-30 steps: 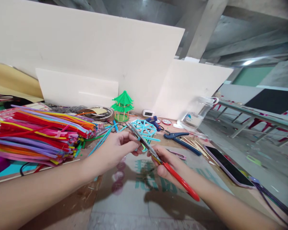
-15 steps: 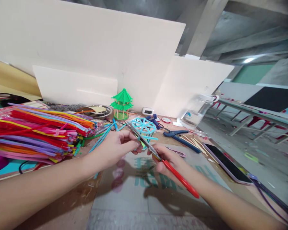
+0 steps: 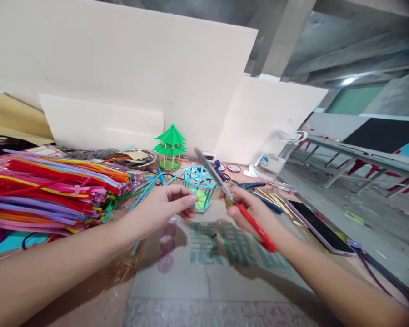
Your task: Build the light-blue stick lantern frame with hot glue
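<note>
My right hand (image 3: 250, 211) grips red-handled scissors (image 3: 231, 200), their blades closed and pointing up and to the left. My left hand (image 3: 165, 206) is pinched closed on a small piece I cannot make out, just left of a light blue stick lantern frame (image 3: 200, 184) with a green base that stands on the table. The scissor blades hang above and beside the frame, apart from my left fingers.
A big bundle of coloured pipe cleaners (image 3: 51, 190) lies at the left. A green pagoda model (image 3: 170, 147), a metal bowl (image 3: 132, 159), blue pliers (image 3: 259, 193), wooden sticks, a clear jar (image 3: 276, 159) and a phone (image 3: 318, 227) surround the cardboard mat (image 3: 211, 277).
The scissors have lifted away from my left fingers and swung up to the right. My left hand stays pinched near the blue frame. The view shifted slightly.
</note>
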The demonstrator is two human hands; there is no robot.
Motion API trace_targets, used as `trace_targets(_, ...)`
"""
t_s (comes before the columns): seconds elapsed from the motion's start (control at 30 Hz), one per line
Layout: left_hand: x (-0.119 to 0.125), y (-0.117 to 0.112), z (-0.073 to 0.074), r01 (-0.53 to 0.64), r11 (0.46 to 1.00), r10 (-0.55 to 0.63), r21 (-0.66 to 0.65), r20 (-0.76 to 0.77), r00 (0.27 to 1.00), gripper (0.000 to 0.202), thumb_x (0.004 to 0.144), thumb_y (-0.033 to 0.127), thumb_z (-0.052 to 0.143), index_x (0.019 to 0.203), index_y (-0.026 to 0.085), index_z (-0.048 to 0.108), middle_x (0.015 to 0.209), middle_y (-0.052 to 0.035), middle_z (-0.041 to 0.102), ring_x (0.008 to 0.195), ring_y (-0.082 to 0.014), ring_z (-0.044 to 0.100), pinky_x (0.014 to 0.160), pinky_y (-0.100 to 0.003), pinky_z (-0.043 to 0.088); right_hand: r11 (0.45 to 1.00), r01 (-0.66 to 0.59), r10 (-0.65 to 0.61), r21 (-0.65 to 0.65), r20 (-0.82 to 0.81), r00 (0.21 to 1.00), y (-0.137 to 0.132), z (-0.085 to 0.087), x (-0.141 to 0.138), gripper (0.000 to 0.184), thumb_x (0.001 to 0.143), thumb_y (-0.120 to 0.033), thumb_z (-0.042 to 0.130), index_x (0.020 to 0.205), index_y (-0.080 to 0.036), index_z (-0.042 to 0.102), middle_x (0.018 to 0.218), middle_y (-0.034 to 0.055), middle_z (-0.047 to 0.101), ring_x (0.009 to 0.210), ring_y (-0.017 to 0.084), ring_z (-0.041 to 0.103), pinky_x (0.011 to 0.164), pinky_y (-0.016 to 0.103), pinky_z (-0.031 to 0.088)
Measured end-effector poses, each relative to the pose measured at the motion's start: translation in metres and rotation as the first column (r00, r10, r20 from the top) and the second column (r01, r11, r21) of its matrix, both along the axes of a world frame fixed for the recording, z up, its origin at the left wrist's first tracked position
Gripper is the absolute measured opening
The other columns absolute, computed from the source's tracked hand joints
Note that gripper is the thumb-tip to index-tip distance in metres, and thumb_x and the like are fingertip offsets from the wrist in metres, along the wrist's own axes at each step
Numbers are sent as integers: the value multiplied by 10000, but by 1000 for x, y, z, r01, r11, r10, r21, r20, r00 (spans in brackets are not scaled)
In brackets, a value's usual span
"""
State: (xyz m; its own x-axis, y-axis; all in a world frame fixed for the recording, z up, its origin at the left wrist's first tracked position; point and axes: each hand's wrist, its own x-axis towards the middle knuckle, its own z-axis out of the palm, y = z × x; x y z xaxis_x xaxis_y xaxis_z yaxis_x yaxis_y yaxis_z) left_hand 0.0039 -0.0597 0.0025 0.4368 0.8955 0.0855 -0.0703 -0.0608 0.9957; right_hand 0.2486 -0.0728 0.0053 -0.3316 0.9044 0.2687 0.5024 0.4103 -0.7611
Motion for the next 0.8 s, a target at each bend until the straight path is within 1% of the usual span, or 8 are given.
trace_targets(0.1, 1, 6, -8, -11, 998, 14, -68, 38, 999, 267, 728, 331, 784, 908, 157, 690, 691, 2, 703, 639, -118, 636, 635, -233, 495, 976, 200, -211, 91, 143, 967, 22, 8, 26, 475, 862, -570, 529, 1146, -190, 560, 702, -7, 535, 601, 153, 507, 586, 280, 413)
trace_targets(0.2, -4, 13, -7, -39, 999, 38, -31, -9, 999, 289, 708, 328, 801, 917, 151, 708, 699, -8, 714, 644, -123, 641, 655, -241, 506, 901, 364, -431, 237, 384, 817, 44, 2, 52, 500, 839, -504, 587, 1212, -173, 585, 928, 88, 668, 832, 243, 624, 741, 336, 466)
trace_targets(0.33, -23, 44, 4, -235, 968, 240, 90, -56, 969, 254, 709, 370, 801, 789, 144, 715, 723, -23, 711, 646, -134, 635, 664, -250, 521, 894, 378, -446, 241, 558, 700, 64, -26, 74, 506, 849, -457, 578, 1254, -154, 593, 1076, 148, 710, 966, 310, 661, 791, 362, 489)
trace_targets(0.4, -32, 73, 5, -375, 924, 378, 78, -20, 926, 238, 717, 367, 796, 765, 156, 699, 696, -9, 691, 633, -132, 629, 663, -247, 524, 896, 352, -444, 273, 599, 666, 70, -40, 78, 491, 864, -433, 555, 1263, -150, 595, 1139, 153, 704, 1009, 322, 661, 817, 373, 497)
trace_targets(0.47, -37, 106, 3, -439, 897, 441, 54, -41, 897, 208, 788, 344, 742, 773, 146, 683, 715, -19, 676, 665, -135, 629, 697, -261, 531, 893, 333, -449, 302, 626, 637, 73, -50, 80, 491, 873, -415, 538, 1281, -146, 589, 1217, 156, 676, 1052, 329, 653, 843, 386, 501)
trace_targets(0.53, -36, 137, -2, -481, 877, 480, 6, -86, 873, 199, 869, 314, 666, 893, 117, 680, 865, -69, 687, 767, -161, 646, 751, -312, 547, 890, 322, -456, 324, 644, 614, 75, -56, 80, 496, 889, -405, 509, 1308, -145, 570, 1258, 159, 652, 1072, 332, 648, 855, 396, 505)
trace_targets(0.63, -27, 170, -11, -525, 849, 517, -62, -114, 848, 335, 933, 334, 585, 1214, 152, 575, 1204, -98, 608, 1015, -220, 627, 851, -426, 551, 883, 313, -469, 350, 663, 583, 74, -60, 80, 494, 920, -386, 455, 1342, -143, 538, 1275, 166, 636, 1082, 331, 645, 872, 410, 506)
trace_targets(0.8, -20, 195, -22, -579, 803, 571, -141, -99, 815, 340, 935, 341, 581, 1223, 161, 574, 1233, -98, 596, 1043, -232, 617, 873, -436, 544, 885, 308, -465, 349, 676, 572, 74, -63, 80, 496, 924, -374, 450, 1365, -157, 513, 1292, 167, 618, 1097, 337, 637, 869, 427, 516)
